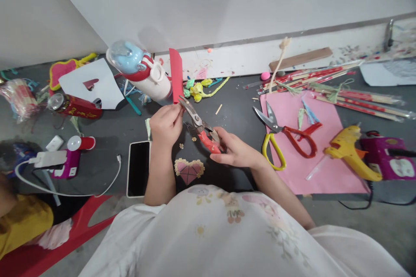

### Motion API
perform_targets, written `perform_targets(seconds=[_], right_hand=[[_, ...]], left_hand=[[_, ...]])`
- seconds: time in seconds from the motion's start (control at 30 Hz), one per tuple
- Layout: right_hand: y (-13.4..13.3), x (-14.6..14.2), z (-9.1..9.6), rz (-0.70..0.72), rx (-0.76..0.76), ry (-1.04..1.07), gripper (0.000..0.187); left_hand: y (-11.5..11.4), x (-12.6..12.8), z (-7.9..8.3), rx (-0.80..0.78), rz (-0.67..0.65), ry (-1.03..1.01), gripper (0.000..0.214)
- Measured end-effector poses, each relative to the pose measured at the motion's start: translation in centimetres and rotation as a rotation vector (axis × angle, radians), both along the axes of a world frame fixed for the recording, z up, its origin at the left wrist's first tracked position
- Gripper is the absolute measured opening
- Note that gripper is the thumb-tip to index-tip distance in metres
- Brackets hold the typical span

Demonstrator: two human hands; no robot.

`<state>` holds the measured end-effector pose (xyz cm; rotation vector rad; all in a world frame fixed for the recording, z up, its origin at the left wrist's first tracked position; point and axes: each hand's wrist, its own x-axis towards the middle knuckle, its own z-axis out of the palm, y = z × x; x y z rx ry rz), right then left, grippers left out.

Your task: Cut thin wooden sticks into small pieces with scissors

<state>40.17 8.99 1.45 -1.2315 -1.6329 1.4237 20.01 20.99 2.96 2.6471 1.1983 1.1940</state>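
The right hand [232, 147] is wrapped around the red grips of a pair of metal pliers [196, 121], thumb on the near side, the jaws reaching away from the palm. The left hand [167, 125] is narrow, thumb and fingers pinched together beside the plier tips; whether a small piece sits in that pinch, I cannot tell. The pliers are held above the middle of the bench [234, 186], in front of the person's body. Their long axis runs slantwise, grips toward the near right and tips toward the far left, ending by the near end of a folded strip of red paper [176, 73]. The strip's own long axis runs from far to near, just right of a white bottle with a blue and red top [143, 69].

The pliers look stiff and fairly heavy for their length, so the coated grips should be the sure place to hold, clear of the jaws. The paper strip should be light and easily creased, best taken by its edges. Nearer the body lies a pink heart with a pale beaded-looking border [189, 171], its point toward the near side; it looks light and rather fragile, better lifted from beneath than by the border. Two small tan pieces [194, 139] lie between it and the pliers.
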Motion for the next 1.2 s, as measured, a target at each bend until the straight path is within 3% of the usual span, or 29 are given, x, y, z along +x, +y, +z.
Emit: perform_targets(seconds=[0.43,1.2], right_hand=[[0.3,-0.2,-0.4,-0.054,-0.020,0.011,0.038],[0.2,-0.4,-0.7,-0.020,-0.044,0.131,0.051]], left_hand=[[-0.2,1.2,-1.3,-0.001,0.078,-0.011,0.024],[-0.2,1.3,-0.4,-0.097,0.041,-0.195,0.023]])
